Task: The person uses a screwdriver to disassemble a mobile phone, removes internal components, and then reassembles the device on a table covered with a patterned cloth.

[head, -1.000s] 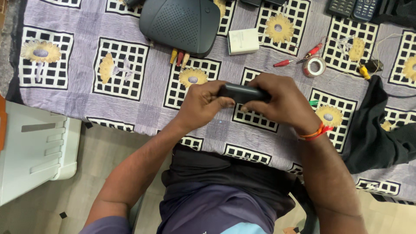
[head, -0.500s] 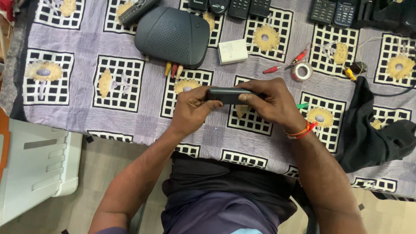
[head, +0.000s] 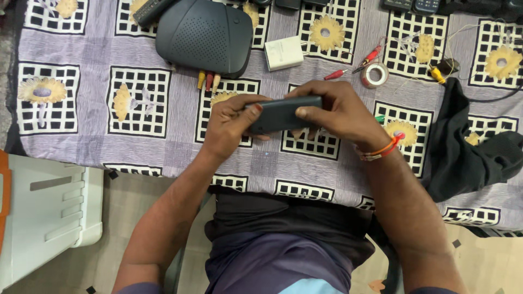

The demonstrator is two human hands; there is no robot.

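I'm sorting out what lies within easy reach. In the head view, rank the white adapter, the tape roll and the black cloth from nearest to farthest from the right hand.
1. White adapter: just above the right hand, toward the table's far edge.
2. Tape roll: up and to the right; too close to the adapter to rank firmly.
3. Black cloth: farthest, draped at the table's right.

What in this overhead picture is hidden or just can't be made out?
Head view only:
- The dark slim rectangular device: its face and ends are covered by the left hand and right hand.
- The dark handsets at the top: cut off by the frame edge.
- The coloured plugs: their cable is hidden under the dark grey vented box.
- The white plastic furniture: cut off at the left edge.
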